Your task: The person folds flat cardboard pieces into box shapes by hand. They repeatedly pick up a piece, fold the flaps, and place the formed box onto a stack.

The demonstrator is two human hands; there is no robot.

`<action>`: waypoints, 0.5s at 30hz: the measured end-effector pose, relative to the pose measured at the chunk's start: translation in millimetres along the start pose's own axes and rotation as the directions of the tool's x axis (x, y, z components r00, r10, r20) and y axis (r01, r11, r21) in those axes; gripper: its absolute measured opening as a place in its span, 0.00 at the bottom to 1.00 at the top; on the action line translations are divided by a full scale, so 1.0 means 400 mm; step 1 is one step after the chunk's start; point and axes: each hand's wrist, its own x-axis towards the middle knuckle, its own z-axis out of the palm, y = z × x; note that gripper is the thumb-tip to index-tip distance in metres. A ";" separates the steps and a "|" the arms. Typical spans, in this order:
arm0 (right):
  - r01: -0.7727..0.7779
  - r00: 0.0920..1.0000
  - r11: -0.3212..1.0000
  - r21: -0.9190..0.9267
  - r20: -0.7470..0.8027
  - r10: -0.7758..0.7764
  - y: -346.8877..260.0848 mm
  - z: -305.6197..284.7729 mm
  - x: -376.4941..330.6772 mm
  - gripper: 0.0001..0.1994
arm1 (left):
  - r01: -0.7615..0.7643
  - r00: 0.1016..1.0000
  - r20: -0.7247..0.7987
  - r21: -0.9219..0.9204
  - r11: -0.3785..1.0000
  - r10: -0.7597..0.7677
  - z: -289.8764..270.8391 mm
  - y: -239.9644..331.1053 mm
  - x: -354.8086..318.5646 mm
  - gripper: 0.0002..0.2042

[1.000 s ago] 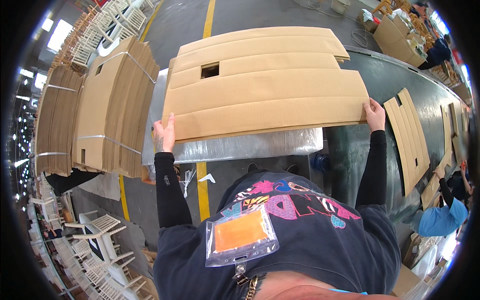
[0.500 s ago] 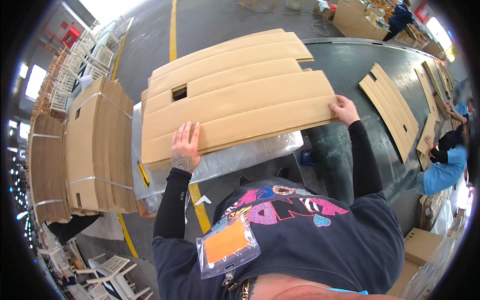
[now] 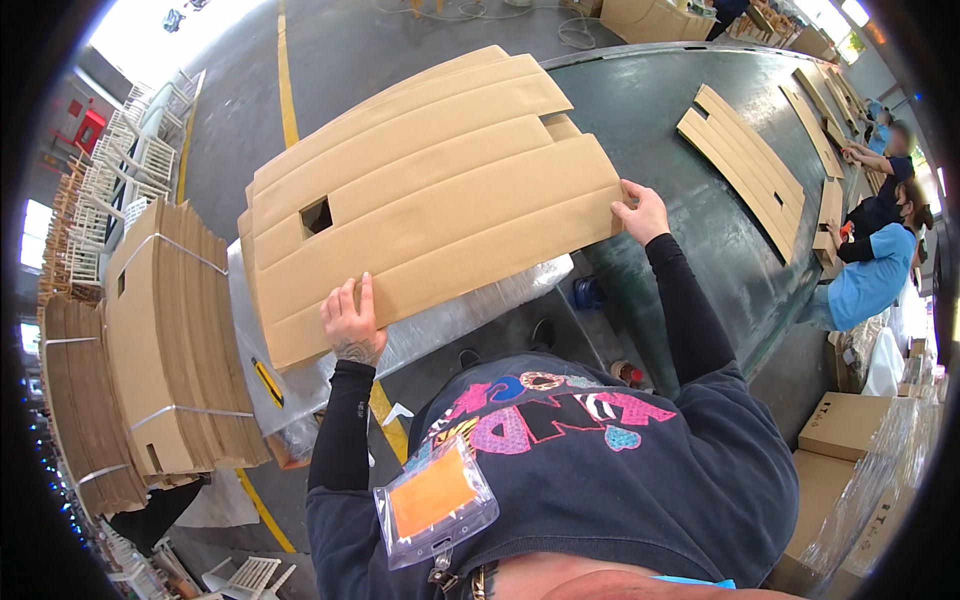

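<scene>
A wide brown cardboard sheet (image 3: 440,200), creased lengthwise, with a square hole and a notched right end, lies over other cardboard on a plastic-wrapped table (image 3: 470,303). My left hand (image 3: 352,322) grips its near edge towards the left, fingers on top and thumb hidden. At the right end, my right hand (image 3: 642,212) pinches the corner, thumb above and the other fingers partly hidden. Part of another sheet shows through the notch and along the left side. A yellow utility knife (image 3: 267,382) rests on the wrapped table, left of my left hand.
Strapped stacks of cardboard (image 3: 170,330) stand at left, with white chairs (image 3: 140,160) behind. A dark green table (image 3: 660,140) extends right, carrying a flat cardboard piece (image 3: 750,165). Co-workers, one in a light blue shirt (image 3: 872,278), stand at its far right. Wrapped boxes (image 3: 850,425) are at lower right.
My view has swung to the right, so the scene sits further left. The sheet's right end has tilted slightly away from me. Both hands stay at its near edge and right corner.
</scene>
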 end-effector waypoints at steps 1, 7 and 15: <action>-0.007 0.998 0.997 -0.076 -0.070 0.002 0.004 0.009 -0.010 0.35 | -0.021 1.000 -0.005 0.004 1.000 0.021 0.006 0.005 0.009 0.37; 0.698 0.701 0.625 -0.350 0.156 -0.695 -0.251 0.111 -0.167 0.39 | -0.039 0.999 0.020 0.060 0.997 0.038 -0.017 0.024 -0.012 0.35; 0.801 0.580 0.497 -0.335 0.229 -0.782 -0.248 0.165 -0.117 0.19 | -0.124 0.987 0.112 0.034 0.992 0.119 -0.061 0.024 -0.008 0.28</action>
